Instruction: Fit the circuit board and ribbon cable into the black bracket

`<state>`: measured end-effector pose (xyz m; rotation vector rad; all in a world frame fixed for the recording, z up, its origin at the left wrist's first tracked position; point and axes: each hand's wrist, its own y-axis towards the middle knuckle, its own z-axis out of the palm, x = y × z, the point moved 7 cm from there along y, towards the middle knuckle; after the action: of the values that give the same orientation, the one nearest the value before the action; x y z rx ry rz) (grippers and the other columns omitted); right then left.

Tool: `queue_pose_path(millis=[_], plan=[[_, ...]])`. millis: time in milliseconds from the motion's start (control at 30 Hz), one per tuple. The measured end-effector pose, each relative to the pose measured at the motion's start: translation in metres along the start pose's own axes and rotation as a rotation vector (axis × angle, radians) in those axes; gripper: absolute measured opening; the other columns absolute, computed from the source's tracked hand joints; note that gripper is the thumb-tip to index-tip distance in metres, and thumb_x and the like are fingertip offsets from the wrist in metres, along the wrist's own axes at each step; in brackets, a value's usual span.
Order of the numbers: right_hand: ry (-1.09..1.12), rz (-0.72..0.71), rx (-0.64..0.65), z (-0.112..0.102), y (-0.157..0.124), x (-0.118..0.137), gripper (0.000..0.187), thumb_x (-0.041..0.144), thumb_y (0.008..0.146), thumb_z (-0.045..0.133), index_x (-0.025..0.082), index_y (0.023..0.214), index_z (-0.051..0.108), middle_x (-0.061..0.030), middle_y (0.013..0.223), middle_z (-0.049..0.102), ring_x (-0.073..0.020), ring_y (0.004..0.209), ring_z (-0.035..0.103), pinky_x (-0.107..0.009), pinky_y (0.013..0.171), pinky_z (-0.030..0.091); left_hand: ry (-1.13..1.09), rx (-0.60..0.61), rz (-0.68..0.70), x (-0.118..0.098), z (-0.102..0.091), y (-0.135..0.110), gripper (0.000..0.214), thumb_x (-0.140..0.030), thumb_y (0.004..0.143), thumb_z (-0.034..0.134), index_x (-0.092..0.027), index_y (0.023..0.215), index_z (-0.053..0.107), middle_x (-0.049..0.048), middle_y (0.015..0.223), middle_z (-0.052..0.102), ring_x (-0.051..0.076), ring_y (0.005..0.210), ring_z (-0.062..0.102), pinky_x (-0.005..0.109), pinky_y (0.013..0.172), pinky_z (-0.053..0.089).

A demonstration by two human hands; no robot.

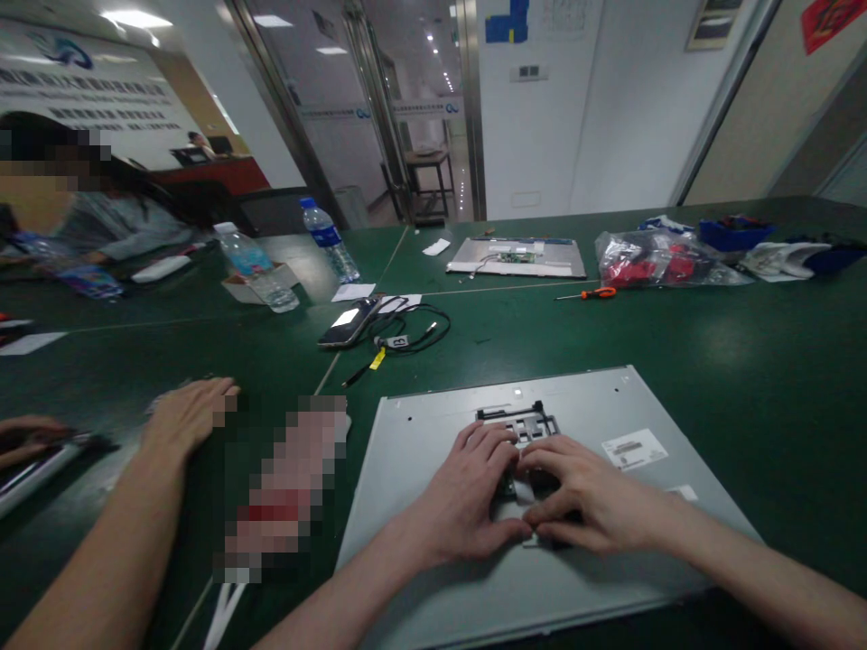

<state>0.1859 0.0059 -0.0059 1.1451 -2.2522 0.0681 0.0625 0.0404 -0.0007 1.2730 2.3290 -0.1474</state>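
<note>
A grey metal panel [610, 406], the back of a flat screen, lies face down on the green table in front of me. Near its middle sits a black bracket [525, 420] with a small board under it. My left hand [467, 492] and my right hand [582, 496] meet over that spot, fingers curled and pressed onto the small part between them. What the fingers grip is hidden under the hands. A white label [633, 449] is stuck on the panel just right of my right hand.
A co-worker's arm and hand [182, 415] rest on the table at left. Farther back lie a phone [347, 322] with cables, two water bottles [257, 266], an orange screwdriver [596, 292], another panel [518, 257] and a plastic bag [660, 257].
</note>
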Motion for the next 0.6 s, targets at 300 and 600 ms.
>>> queue_pose_path(millis=[300, 600], plan=[[0.054, -0.015, 0.01, -0.009, -0.001, 0.0, 0.015, 0.032, 0.098, 0.065, 0.031, 0.102, 0.08, -0.0078, 0.129, 0.06, -0.0244, 0.129, 0.049, -0.045, 0.109, 0.037, 0.034, 0.014, -0.029, 0.004, 0.004, -0.001, 0.066, -0.057, 0.072, 0.083, -0.022, 0.122, 0.055, 0.013, 0.139, 0.055, 0.036, 0.135, 0.046, 0.06, 0.122, 0.026], [-0.002, 0.016, -0.031, -0.018, -0.003, -0.007, 0.018, 0.026, 0.095, 0.065, 0.028, 0.108, 0.078, -0.0084, 0.12, 0.063, -0.025, 0.117, 0.054, -0.045, 0.103, 0.041, 0.025, 0.014, -0.021, 0.003, 0.002, 0.0, 0.068, -0.059, 0.072, 0.081, -0.021, 0.12, 0.053, 0.0133, 0.136, 0.057, 0.036, 0.135, 0.046, 0.061, 0.121, 0.026]])
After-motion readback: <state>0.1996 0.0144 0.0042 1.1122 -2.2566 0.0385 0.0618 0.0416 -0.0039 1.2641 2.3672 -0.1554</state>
